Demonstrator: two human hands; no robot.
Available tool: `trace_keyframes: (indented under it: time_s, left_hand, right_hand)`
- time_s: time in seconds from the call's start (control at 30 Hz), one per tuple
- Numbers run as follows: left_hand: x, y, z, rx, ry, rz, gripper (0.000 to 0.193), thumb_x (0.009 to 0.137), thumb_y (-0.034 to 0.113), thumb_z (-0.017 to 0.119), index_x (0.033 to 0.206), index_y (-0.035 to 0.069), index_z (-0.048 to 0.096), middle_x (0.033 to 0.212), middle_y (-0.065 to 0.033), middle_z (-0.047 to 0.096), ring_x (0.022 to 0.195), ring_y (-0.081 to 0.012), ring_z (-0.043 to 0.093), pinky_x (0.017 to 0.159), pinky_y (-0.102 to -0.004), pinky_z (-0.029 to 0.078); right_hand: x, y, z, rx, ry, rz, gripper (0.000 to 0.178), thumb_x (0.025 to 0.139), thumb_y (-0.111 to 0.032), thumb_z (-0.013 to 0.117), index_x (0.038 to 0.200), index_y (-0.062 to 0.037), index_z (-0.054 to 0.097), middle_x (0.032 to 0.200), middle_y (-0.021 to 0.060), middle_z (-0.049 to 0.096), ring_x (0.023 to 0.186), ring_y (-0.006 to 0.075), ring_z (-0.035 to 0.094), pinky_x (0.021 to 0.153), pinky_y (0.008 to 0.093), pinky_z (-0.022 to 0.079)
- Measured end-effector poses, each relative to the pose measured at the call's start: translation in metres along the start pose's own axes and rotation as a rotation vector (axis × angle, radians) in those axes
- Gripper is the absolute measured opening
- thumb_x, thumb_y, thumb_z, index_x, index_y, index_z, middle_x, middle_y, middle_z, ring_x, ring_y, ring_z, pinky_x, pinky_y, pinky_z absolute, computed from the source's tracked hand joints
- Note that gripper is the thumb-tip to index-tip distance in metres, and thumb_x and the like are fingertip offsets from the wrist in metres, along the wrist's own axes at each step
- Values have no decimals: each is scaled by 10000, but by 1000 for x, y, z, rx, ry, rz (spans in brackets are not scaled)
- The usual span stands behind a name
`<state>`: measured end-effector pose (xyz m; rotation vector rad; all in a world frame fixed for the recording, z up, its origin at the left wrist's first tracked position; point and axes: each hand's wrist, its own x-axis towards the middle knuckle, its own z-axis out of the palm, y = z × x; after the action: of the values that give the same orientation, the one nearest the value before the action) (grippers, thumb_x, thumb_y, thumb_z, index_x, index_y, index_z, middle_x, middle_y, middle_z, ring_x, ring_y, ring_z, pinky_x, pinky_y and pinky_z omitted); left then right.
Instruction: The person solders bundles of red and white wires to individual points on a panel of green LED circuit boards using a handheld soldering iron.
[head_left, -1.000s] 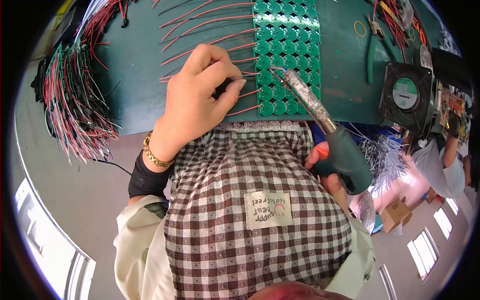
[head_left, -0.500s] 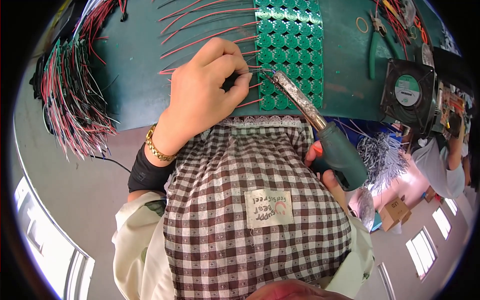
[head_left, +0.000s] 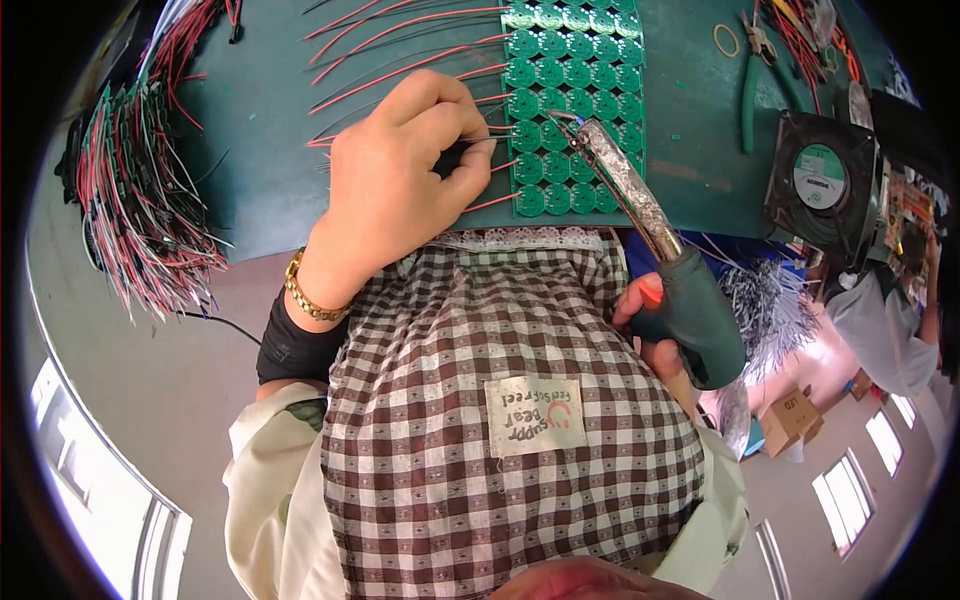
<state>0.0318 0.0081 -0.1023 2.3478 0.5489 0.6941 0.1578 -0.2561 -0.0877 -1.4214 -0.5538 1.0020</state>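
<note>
A panel of round green circuit boards [head_left: 578,102] lies on the table, with red and black wires [head_left: 400,72] running left from its left edge. My left hand [head_left: 408,175] is closed in a pinch at that edge, gripping a thin dark wire [head_left: 503,138] that reaches the panel. In my right hand [head_left: 655,345] is a soldering iron [head_left: 695,310] with a dark green handle and an orange trigger. Its worn metal barrel slants up and left, and the tip is over the panel, right of my left fingertips. Whether the tip touches a board cannot be told.
A thick bundle of red, black and white wires [head_left: 150,200] hangs over the table's left end. Green-handled pliers [head_left: 750,85], a rubber band [head_left: 726,41] and a black fan [head_left: 822,178] are at the right. Below the fan hangs a grey-white wire bundle [head_left: 765,310]. Another person [head_left: 890,330] is at far right.
The soldering iron has moved right, its tip drawing away from my left fingertips and the panel's edge. The panel and my left hand have shifted slightly left in view.
</note>
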Motion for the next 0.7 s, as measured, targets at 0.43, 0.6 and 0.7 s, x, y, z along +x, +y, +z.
trace_keyframes:
  time_s: [0.43,0.6,0.7]
  left_hand:
    - [-1,2,0,23,-15,1,115,690,69,705,744,92,606,831,12,596,600,-163,579,493,-284,456]
    - [2,-4,-5,94,57,194,104,734,46,674,803,79,603,830,-24,593,608,-203,579,491,-299,452]
    - [-2,11,-15,77,-6,241,125,765,15,642,865,68,588,827,-57,591,612,-236,577,500,-313,456]
  right_hand:
    - [1,12,-6,15,-14,-47,587,778,-489,660,1059,10,532,863,71,538,766,160,513,679,278,414]
    - [-1,6,-3,2,15,16,614,780,-499,653,1084,19,523,874,82,537,770,159,513,691,283,419]
    - [-6,7,-5,36,26,20,617,779,-486,654,1107,18,518,873,81,539,775,161,515,695,289,421]
